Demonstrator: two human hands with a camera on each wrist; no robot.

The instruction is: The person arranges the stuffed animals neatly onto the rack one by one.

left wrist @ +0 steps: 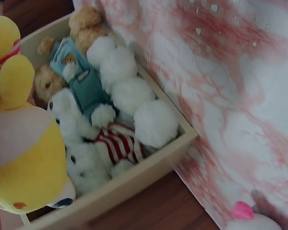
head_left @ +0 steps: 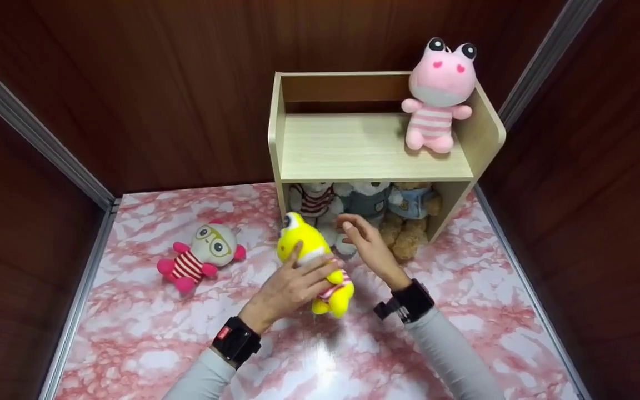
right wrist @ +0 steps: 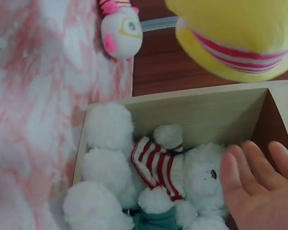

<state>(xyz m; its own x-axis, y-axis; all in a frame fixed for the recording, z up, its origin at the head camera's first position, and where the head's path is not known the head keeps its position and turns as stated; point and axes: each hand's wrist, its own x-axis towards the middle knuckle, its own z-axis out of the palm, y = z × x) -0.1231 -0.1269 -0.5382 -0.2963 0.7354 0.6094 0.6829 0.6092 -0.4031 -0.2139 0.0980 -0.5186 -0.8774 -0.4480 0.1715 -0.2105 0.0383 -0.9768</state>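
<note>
Left hand [head_left: 288, 286] grips yellow plush [head_left: 310, 239] round middle, supporting it aloft; right hand [head_left: 374, 250], two o'clock: grip loose, empty!

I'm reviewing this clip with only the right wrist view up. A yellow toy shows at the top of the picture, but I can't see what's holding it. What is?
Observer: The left hand holds the yellow toy; the head view shows that.
Operator: I see white toys in the lower compartment. Is there anything else in it?
Observer: Yes, a brown bear in a blue top, at the right end in the head view.
Operator: And what's on the upper shelf?
Observer: A pink toy, upright at the right end in the head view.
</note>
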